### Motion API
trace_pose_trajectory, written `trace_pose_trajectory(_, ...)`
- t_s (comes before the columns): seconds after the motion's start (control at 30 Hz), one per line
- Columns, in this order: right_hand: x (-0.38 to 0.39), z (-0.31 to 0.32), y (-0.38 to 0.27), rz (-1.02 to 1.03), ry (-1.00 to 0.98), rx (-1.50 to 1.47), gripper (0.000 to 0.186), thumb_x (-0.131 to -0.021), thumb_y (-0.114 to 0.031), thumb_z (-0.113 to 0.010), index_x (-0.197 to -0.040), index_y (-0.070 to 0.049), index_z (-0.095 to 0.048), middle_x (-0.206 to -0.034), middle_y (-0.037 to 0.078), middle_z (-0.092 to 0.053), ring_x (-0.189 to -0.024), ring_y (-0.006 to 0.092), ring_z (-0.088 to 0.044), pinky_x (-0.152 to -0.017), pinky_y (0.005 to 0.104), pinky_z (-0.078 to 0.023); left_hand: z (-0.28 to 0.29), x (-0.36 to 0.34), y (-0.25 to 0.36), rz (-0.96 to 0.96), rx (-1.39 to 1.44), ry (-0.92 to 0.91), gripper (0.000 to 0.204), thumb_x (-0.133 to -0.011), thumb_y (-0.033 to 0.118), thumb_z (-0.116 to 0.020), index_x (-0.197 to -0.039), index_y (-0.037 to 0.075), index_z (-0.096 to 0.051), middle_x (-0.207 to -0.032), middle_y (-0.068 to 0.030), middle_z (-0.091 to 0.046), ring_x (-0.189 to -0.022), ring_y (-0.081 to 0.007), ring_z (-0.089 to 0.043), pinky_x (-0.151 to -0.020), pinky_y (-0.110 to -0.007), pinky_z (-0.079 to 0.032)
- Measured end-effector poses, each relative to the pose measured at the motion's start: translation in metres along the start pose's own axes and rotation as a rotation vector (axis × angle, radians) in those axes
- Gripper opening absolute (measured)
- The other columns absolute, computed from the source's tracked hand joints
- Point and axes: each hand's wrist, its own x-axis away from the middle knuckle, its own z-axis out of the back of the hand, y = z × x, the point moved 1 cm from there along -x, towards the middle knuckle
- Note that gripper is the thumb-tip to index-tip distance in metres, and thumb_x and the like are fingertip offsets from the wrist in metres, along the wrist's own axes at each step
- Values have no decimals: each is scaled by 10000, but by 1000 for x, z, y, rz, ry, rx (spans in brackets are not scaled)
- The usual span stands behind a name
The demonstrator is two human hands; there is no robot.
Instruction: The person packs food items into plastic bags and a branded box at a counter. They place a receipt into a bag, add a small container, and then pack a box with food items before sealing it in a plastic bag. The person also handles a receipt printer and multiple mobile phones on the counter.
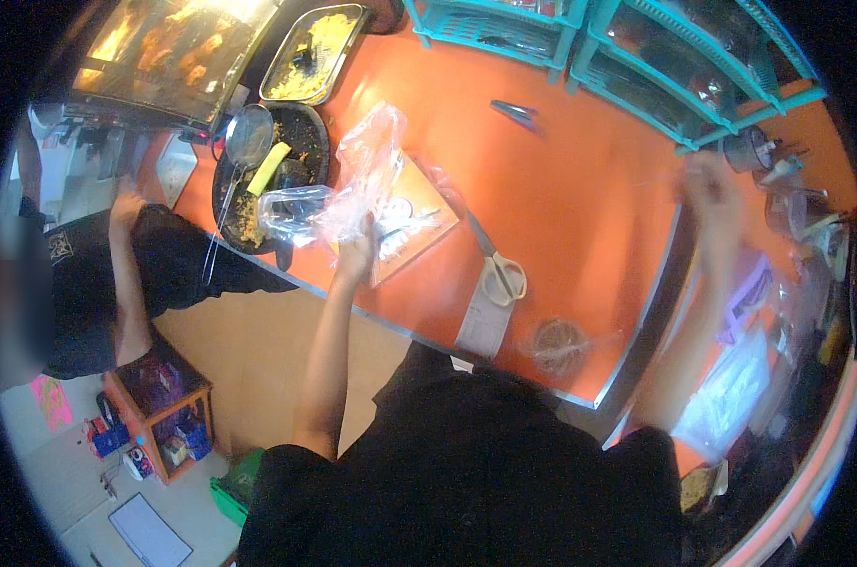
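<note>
Filling the middle, an orange table (589, 217) carries teal racks (672, 68) along its far edge. A big black dish (323, 142) sits at the table's left end, and a metal tray (346, 59) of yellow food at its far left corner. A square board (412, 255) lies left of the table's centre. Over that board is a clear plastic bag (372, 151), bunched in the left hand (358, 253), fingers closed around it. Past the table's right edge, the right hand (710, 189) is blurred; I cannot tell its grip. Scissors (490, 248) lie near the table's front edge.
</note>
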Motion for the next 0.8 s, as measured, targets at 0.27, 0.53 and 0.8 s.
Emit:
trace_pose_trajectory(0.27, 99, -328, -26, 130, -697, -339, 44, -817, -43, -625, -833, -35, -584, -718, 28, -563, -674, 119, -535, -610, 308, -445, 31, 0, 32, 180, 266, -169, 376, -930, 310, -601, -1137, -4, -595, -1037, -85, -609, -952, -180, -559, -841, -347, -471)
trace_pose_trajectory(0.53, 155, -407, 21, 79, -233, -166, 78, -834, -41, -594, -874, -22, -530, -732, 138, -547, -675, 252, -549, -630, 380, -451, 40, -21, 28, -15, 212, -287, 367, -877, 280, -696, -1126, 14, -657, -991, -107, -682, -902, -224, -636, -835, -362, -509)
trace_pose_trajectory(0.8, 158, -412, 40, -153, -332, -257, 65, -870, -55, -632, -845, -17, -586, -750, 135, -593, -672, 220, -591, -629, 360, -467, 39, -34, 39, -654, -220, -126, 392, -791, 190, -749, -1120, 0, -650, -1045, -150, -700, -991, -287, -655, -885, -382, -500)
